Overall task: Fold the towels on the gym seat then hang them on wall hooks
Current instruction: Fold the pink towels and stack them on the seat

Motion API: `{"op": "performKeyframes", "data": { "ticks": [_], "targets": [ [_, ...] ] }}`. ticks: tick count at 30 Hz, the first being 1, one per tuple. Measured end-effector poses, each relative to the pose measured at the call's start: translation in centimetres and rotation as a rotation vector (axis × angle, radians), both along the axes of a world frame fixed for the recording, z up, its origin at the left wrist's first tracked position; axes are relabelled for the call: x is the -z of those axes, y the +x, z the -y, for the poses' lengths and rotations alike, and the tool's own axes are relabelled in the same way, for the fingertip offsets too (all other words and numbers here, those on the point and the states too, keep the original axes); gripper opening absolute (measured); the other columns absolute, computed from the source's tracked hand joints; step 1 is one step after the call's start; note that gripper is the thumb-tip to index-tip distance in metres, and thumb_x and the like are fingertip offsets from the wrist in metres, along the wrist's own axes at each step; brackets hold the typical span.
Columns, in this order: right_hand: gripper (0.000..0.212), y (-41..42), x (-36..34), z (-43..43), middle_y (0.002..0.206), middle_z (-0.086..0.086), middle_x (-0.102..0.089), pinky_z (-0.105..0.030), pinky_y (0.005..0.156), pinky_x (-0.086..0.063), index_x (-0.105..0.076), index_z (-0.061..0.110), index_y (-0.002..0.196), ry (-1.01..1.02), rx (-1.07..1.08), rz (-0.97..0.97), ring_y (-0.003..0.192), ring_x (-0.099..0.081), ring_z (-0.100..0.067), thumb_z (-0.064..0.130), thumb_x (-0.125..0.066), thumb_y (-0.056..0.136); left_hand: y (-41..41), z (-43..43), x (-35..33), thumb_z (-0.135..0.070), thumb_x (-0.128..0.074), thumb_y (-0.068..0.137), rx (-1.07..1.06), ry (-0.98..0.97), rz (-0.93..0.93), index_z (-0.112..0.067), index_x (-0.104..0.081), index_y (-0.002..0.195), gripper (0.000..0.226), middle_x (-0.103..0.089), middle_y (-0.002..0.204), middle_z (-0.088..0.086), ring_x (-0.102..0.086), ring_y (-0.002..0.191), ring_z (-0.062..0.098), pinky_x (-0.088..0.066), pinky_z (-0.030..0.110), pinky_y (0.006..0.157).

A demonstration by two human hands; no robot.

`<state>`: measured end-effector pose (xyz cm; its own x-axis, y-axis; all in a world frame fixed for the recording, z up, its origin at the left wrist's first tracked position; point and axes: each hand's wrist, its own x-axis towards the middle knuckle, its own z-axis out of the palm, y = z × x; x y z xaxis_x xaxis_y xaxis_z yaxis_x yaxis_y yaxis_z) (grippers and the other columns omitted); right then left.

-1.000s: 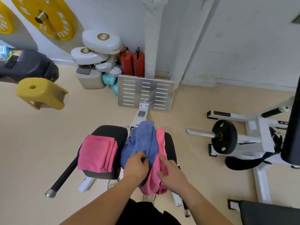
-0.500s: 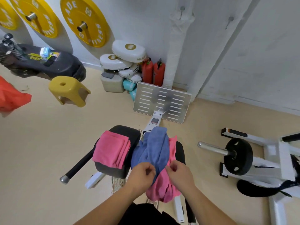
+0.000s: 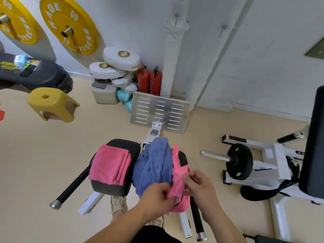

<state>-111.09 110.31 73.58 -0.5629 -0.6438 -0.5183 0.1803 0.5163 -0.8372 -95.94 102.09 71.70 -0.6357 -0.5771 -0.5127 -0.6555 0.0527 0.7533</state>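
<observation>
The left hand (image 3: 158,195) and right hand (image 3: 199,186) both pinch the near edge of the loose pink towel (image 3: 178,174), which lies crumpled on the right seat pad (image 3: 184,158), partly under the blue towel (image 3: 154,165). The folded pink towel (image 3: 109,165) rests on the left pad. The cloth appears light, limp and non-slip; grip at the corners and lift clear to avoid dragging the blue towel.

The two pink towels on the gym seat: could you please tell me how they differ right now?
The pink towel on the left pad is folded into a neat layered rectangle; the pink towel on the right pad is crumpled and unfolded. The folded one lies alone and untouched; the crumpled one is pinched by the left hand and right hand. The crumpled one sits partly under a blue towel; nothing covers the folded one. Both share the same pink colour.
</observation>
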Motion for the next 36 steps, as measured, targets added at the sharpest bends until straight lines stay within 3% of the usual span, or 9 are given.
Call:
{"op": "performKeyframes", "data": {
  "ticks": [5, 8, 12, 17, 24, 28, 31, 34, 36],
  "targets": [
    [0.019, -0.6, -1.0, -0.3, 0.077, -0.021, -0.062, -0.043, 0.072, -0.060, -0.058, 0.003, 0.079, -0.018, 0.098, 0.037, 0.076, -0.066, -0.026, 0.010, -0.063, 0.097, 0.5, 0.2, -2.9, -0.024, -0.077, 0.086, -0.061, 0.236, -0.164, -0.013, -0.061, 0.080, 0.021, -0.057, 0.063, -0.006, -0.051, 0.055, 0.007, -0.044, 0.021, 0.054],
    [0.019, -0.5, -2.6, 0.0, 0.087, -0.030, -0.063, -0.042, 0.071, -0.062, -0.058, -0.003, 0.085, -0.076, 0.093, 0.081, 0.081, -0.067, -0.029, 0.009, -0.060, 0.100, 0.5, 0.8, -5.5, -0.018, -0.075, 0.090, -0.095, 0.344, -0.262, -0.008, -0.063, 0.086, 0.016, -0.055, 0.067, -0.001, -0.048, 0.056, 0.009, -0.042, 0.020, 0.052],
    [0.022, -1.0, -5.5, 0.5, 0.086, -0.032, -0.061, -0.050, 0.074, -0.056, -0.055, -0.001, 0.080, -0.120, 0.127, 0.001, 0.077, -0.060, -0.027, 0.008, -0.058, 0.100, -0.2, 2.2, -8.9, -0.018, -0.073, 0.092, -0.130, 0.296, -0.327, -0.023, -0.066, 0.081, 0.014, -0.063, 0.074, -0.008, -0.056, 0.068, 0.007, -0.046, 0.017, 0.063],
    [0.022, -1.8, -10.3, 0.2, 0.065, -0.003, -0.049, -0.037, 0.057, -0.047, -0.054, 0.008, 0.080, -0.242, 0.176, 0.047, 0.063, -0.048, -0.019, 0.012, -0.057, 0.101, -1.5, 3.1, -11.9, -0.021, -0.075, 0.092, -0.119, 0.318, -0.357, -0.024, -0.068, 0.082, 0.013, -0.070, 0.083, -0.006, -0.066, 0.078, 0.010, -0.050, 0.021, 0.068],
    [0.022, -1.7, -17.2, -1.6, 0.078, -0.006, -0.061, -0.030, 0.053, -0.050, -0.061, 0.015, 0.080, -0.501, 0.192, 0.016, 0.068, -0.058, -0.016, 0.020, -0.058, 0.101, -3.0, 2.3, -15.9, -0.027, -0.071, 0.090, -0.140, 0.461, -0.553, -0.017, -0.066, 0.087, 0.011, -0.065, 0.070, -0.001, -0.061, 0.065, 0.010, -0.046, 0.018, 0.058],
    [0.018, -2.4, -18.2, -2.0, 0.082, -0.006, -0.071, -0.031, 0.054, -0.052, -0.065, 0.012, 0.087, -0.483, 0.211, -0.137, 0.072, -0.065, -0.018, 0.025, -0.063, 0.099, -4.4, 2.5, -18.8, -0.028, -0.068, 0.095, -0.102, 0.414, -0.587, -0.017, -0.065, 0.094, 0.011, -0.070, 0.077, 0.006, -0.062, 0.072, 0.017, -0.045, 0.025, 0.062],
    [0.012, -2.9, -17.2, -2.6, 0.099, -0.003, -0.076, -0.031, 0.071, -0.058, -0.067, 0.012, 0.103, -0.434, 0.240, -0.162, 0.091, -0.072, -0.022, 0.022, -0.067, 0.097, -4.9, 2.4, -19.8, -0.024, -0.065, 0.099, -0.084, 0.352, -0.585, -0.020, -0.065, 0.091, 0.009, -0.067, 0.078, 0.007, -0.058, 0.074, 0.020, -0.042, 0.030, 0.064],
    [0.044, -3.0, -16.8, -3.6, 0.131, 0.008, -0.067, -0.033, 0.099, -0.052, -0.057, 0.024, 0.133, -0.424, 0.173, -0.151, 0.121, -0.065, -0.011, 0.020, -0.074, 0.092, -4.8, 2.6, -20.9, -0.021, -0.067, 0.098, 0.030, 0.303, -0.620, -0.022, -0.065, 0.089, 0.009, -0.065, 0.070, -0.001, -0.057, 0.065, 0.012, -0.044, 0.022, 0.061],
    [0.056, -2.8, -17.3, -4.2, 0.139, 0.009, -0.064, -0.030, 0.105, -0.048, -0.054, 0.024, 0.140, -0.517, 0.082, -0.111, 0.129, -0.059, -0.004, 0.016, -0.067, 0.086, -4.7, 2.7, -21.7, -0.019, -0.070, 0.096, 0.165, 0.215, -0.619, -0.024, -0.068, 0.089, 0.009, -0.068, 0.071, -0.001, -0.059, 0.065, 0.011, -0.047, 0.021, 0.062]
  ]
}}
